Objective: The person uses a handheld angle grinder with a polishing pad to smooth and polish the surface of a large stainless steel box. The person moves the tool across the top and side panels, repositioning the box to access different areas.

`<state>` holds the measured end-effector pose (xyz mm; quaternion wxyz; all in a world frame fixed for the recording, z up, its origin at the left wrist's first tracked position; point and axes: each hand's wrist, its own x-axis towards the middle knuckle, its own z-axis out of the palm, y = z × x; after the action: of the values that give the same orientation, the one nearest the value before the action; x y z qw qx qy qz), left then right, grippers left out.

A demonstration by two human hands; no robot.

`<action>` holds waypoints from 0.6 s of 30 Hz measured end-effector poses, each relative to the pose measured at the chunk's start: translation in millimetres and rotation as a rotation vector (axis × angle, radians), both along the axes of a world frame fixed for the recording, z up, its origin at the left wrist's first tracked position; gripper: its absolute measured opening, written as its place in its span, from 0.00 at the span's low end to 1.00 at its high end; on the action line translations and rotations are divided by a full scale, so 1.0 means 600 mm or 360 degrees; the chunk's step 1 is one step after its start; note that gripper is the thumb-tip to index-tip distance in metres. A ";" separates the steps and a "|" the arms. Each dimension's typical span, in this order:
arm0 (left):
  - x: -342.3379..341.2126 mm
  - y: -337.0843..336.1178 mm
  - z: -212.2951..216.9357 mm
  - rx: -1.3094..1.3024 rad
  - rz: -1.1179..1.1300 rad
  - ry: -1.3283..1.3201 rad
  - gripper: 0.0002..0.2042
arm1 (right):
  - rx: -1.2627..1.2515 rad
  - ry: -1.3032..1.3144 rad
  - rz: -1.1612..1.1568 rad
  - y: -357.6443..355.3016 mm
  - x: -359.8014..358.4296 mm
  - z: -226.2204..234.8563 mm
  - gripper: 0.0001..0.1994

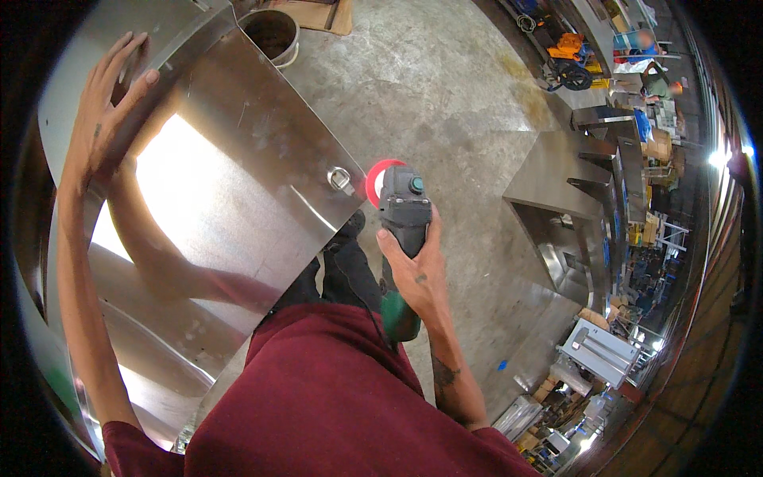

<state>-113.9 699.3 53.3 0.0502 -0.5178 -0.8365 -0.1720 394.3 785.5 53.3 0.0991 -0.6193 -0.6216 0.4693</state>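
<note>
My right hand (417, 270) is wrapped round the body of an angle grinder (404, 199), dark grey at the head and green at the rear. Its red disc (373, 183) sits right by the corner of a shiny stainless steel panel (262, 151); whether they touch I cannot tell. Near that corner, a small rounded metal fitting (340, 181) is on the panel. My left hand (102, 107) has its fingers stretched out and thumb apart, at the raised bent edge on the panel's far left side. The steel mirrors my left arm and bright light.
A grey bucket (274, 36) stands on the concrete floor (437, 87) beyond the panel, beside a wooden board (322, 14). Stainless steel cabinets (556, 175) are on the right. Farther right are cluttered shelves, boxes and an orange tool (566, 46). A blue scrap (502, 366) lies on the floor.
</note>
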 end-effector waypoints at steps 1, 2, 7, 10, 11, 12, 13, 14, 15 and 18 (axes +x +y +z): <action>-0.006 0.001 -0.006 0.0005 0.0003 -0.0001 0.39 | -0.0016 -0.0018 -0.0023 0.001 0.004 -0.006 0.47; -0.005 0.002 -0.010 0.0006 0.0005 -0.0011 0.40 | -0.0035 -0.0045 -0.0048 -0.001 0.011 -0.007 0.47; -0.012 0.007 -0.017 -0.0006 -0.0008 -0.0025 0.39 | -0.0004 -0.0041 -0.0090 -0.010 0.044 -0.032 0.47; -0.008 0.006 -0.016 -0.0014 -0.0014 -0.0072 0.39 | 0.0018 0.0001 -0.0117 -0.018 0.040 -0.031 0.46; -0.007 0.006 -0.010 -0.0008 -0.0013 -0.0102 0.38 | 0.0026 -0.0040 -0.0090 -0.014 0.027 -0.016 0.46; -0.008 0.005 -0.010 -0.0010 -0.0001 -0.0079 0.38 | 0.0034 -0.0082 -0.0062 -0.011 0.020 -0.008 0.46; -0.010 0.004 -0.013 -0.0011 0.0011 -0.0055 0.38 | 0.0030 -0.0056 -0.0056 -0.010 0.019 -0.009 0.46; -0.009 0.004 -0.014 -0.0010 0.0023 -0.0036 0.38 | 0.0030 -0.0034 -0.0049 -0.008 0.019 -0.010 0.46; -0.008 0.005 -0.013 0.0001 0.0013 -0.0052 0.38 | 0.0029 -0.0011 -0.0042 -0.007 0.019 -0.010 0.46; 0.000 0.008 -0.006 0.0009 0.0001 -0.0074 0.38 | -0.0010 -0.0039 -0.0088 -0.008 0.018 -0.009 0.46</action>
<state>-114.2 704.4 49.7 0.0322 -0.5134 -0.8371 -0.1864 405.0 780.7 48.2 0.1023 -0.6422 -0.6040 0.4607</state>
